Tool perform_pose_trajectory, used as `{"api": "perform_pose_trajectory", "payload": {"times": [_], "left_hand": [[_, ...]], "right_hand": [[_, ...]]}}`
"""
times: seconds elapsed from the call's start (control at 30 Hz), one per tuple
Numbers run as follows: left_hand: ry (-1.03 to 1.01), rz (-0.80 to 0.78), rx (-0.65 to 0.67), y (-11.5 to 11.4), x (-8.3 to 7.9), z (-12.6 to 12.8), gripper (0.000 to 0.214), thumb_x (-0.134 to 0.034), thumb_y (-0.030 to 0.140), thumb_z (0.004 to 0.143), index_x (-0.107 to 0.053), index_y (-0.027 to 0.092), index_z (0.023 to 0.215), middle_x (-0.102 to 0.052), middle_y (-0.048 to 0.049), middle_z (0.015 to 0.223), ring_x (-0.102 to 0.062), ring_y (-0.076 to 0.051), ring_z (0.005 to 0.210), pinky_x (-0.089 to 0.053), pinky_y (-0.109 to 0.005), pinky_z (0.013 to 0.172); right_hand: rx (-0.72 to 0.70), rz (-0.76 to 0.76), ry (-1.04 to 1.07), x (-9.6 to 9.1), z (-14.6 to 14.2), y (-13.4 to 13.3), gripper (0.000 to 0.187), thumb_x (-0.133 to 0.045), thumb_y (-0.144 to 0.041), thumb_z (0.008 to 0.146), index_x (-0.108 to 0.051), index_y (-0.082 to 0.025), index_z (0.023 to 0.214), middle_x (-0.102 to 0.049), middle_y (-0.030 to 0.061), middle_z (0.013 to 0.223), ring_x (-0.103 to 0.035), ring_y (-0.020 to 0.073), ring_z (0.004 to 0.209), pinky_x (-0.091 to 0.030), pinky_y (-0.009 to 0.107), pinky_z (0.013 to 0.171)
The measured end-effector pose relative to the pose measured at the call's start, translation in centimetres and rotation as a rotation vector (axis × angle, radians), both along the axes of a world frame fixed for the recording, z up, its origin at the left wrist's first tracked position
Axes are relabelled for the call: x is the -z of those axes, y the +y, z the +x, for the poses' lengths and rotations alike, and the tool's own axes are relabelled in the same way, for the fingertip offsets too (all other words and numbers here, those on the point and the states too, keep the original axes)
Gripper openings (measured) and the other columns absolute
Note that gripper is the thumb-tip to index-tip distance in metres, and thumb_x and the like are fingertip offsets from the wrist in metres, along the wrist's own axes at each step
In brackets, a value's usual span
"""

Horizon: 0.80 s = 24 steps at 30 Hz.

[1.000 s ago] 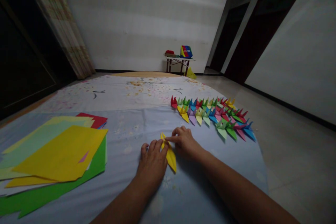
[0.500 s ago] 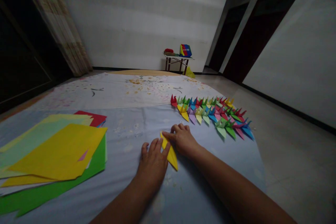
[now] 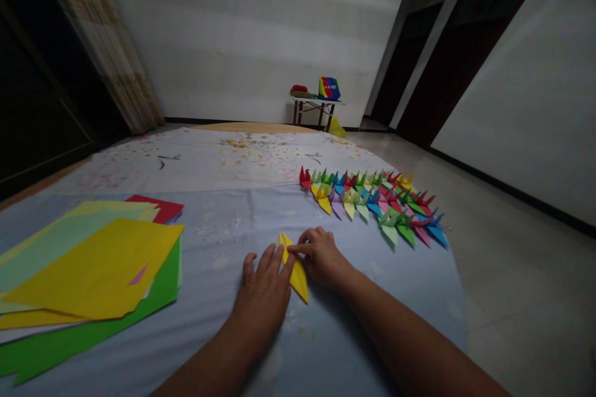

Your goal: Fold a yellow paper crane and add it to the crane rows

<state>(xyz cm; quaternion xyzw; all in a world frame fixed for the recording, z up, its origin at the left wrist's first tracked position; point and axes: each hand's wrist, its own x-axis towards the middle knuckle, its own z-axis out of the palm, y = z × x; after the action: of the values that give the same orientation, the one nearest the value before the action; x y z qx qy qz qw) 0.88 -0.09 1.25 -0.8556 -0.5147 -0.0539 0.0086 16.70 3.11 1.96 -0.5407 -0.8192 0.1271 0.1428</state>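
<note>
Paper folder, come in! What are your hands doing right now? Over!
Left hand and right hand on folded yellow paper. Origami crane rows beyond, not touching.

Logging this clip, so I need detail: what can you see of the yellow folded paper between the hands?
The yellow folded paper is a narrow, matte, layered piece with pointed ends, its longer point toward the person. It lies on the pale blue cloth. The left hand touches its near side, and the right hand reaches it with extended fingers from the other side.
</note>
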Motion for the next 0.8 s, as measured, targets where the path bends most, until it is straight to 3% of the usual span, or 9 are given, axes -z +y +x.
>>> {"api": "perform_pose_trajectory", "payload": {"times": [0.13,0.37,0.6,0.7,0.8], "left_hand": [[-0.017,-0.011,-0.029,-0.1,-0.2,-0.1,0.045,-0.035,0.015,0.083,-0.046,0.014,0.126,-0.046,-0.0109,0.134,-0.034,-0.025,0.126,-0.016,-0.051,0.1],[-0.06,-0.011,-0.013,0.8,-0.6,-0.8,0.044,-0.036,0.018,0.08,-0.049,0.023,0.122,-0.047,-0.0024,0.134,-0.033,-0.025,0.125,-0.016,-0.05,0.099],[-0.094,-0.091,-0.009,1.9,-1.1,-0.2,0.05,-0.035,0.016,0.078,-0.042,0.015,0.127,-0.045,-0.0096,0.135,-0.034,-0.027,0.123,-0.015,-0.05,0.099],[-0.138,-0.13,-0.005,3.2,-1.6,-0.3,0.047,-0.035,0.017,0.078,-0.045,0.015,0.124,-0.053,-0.0117,0.126,-0.037,-0.028,0.121,-0.018,-0.052,0.096],[-0.157,-0.136,-0.002,4.7,-2.1,-1.2,0.038,-0.037,0.021,0.08,-0.052,0.021,0.115,-0.064,-0.0078,0.107,-0.039,-0.028,0.12,-0.022,-0.051,0.093]], "right_hand": [[-0.005,-0.032,0.045,0.0,0.1,0.2,0.035,-0.052,-0.019,0.08,-0.06,-0.034,0.111,-0.052,0.0034,0.098,-0.039,0.0183,0.094,-0.025,0.032,0.078],[-0.039,0.012,0.101,0.1,0.5,0.1,0.029,-0.05,-0.032,0.083,-0.06,-0.034,0.11,-0.052,0.0032,0.095,-0.04,0.018,0.092,-0.025,0.033,0.08],[-0.077,0.073,0.081,0.5,0.6,0.0,0.031,-0.055,-0.039,0.08,-0.059,-0.034,0.111,-0.051,0.0044,0.095,-0.039,0.0196,0.092,-0.025,0.033,0.077],[-0.087,0.073,0.066,0.4,0.6,-0.2,0.03,-0.054,-0.04,0.081,-0.06,-0.033,0.109,-0.051,0.0047,0.096,-0.039,0.0199,0.092,-0.025,0.034,0.076],[-0.099,0.071,0.044,0.2,0.7,-0.3,0.03,-0.056,-0.039,0.08,-0.061,-0.033,0.108,-0.051,0.0048,0.097,-0.039,0.0205,0.093,-0.025,0.034,0.077]]}}
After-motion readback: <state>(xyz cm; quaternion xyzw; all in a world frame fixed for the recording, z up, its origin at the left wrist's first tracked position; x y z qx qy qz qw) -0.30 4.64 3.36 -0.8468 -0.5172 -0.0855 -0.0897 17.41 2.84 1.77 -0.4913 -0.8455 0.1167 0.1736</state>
